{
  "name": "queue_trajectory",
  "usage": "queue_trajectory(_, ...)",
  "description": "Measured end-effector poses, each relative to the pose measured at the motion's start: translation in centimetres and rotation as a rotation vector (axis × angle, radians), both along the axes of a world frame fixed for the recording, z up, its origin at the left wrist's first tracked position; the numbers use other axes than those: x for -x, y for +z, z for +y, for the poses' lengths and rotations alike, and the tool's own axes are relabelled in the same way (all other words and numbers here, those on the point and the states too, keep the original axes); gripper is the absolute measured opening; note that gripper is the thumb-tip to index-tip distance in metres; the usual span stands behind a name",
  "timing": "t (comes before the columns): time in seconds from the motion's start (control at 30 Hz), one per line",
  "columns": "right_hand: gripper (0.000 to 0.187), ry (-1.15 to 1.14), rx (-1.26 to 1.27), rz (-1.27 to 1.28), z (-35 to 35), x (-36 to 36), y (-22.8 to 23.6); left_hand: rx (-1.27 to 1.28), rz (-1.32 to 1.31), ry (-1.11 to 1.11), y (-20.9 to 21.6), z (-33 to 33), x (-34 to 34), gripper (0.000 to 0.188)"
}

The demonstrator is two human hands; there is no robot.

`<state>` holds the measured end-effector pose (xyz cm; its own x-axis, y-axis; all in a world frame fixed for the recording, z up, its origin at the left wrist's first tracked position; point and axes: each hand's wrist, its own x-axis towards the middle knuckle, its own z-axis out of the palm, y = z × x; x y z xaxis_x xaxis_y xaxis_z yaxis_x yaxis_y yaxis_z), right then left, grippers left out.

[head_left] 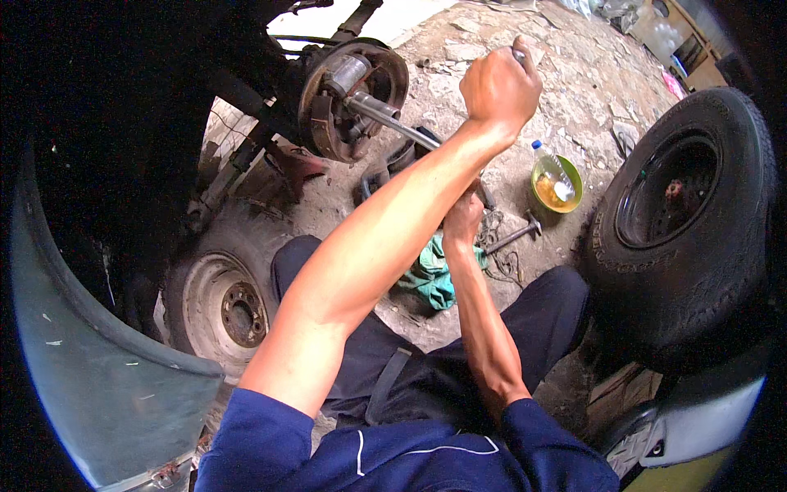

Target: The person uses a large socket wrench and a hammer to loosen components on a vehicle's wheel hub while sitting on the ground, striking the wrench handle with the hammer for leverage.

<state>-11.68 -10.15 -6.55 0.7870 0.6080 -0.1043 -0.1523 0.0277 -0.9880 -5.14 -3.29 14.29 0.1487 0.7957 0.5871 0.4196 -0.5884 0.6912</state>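
Observation:
A long metal socket bar [402, 129] is fitted to the middle of the exposed wheel hub with its brake assembly [354, 102]. It runs toward me and disappears behind my left forearm. My left hand [500, 88] is closed in a fist up high, with a grey metal bar end [518, 56] showing at the thumb. Lower down, beneath the left forearm, my right hand [465, 216] is also closed; what it grips is mostly hidden. Whether both hands hold one cross handle cannot be seen. Below the right hand lies a crumpled green cloth [431, 275].
A hammer [516, 234] lies beside the cloth. Beyond it stands a yellow-green bowl [574, 197] with a blue-capped bottle [553, 170] in it. A large tyre [689, 221] stands at right; another wheel [225, 299] lies at left, near the vehicle's body panel [98, 361].

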Motion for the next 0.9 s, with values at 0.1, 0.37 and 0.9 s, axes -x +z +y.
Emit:
queue_trajectory(0.1, 0.083, -0.031, 0.006, 0.118, -0.2, 0.5, -0.3, 0.054, 0.084, 0.032, -0.1, -0.3, -0.7, 0.05)
queue_trajectory(0.37, 0.073, 0.224, -0.03, 0.215, -0.5, -0.5, 0.8, 0.152, 0.248, -0.099, 0.1, -0.2, 1.4, 0.04)
queue_trajectory(0.9, 0.049, 0.319, 0.034, -0.373, -2.5, -5.1, 5.4, 0.334, -0.36, -0.37, -20.7, -7.4, 10.2, 0.048)
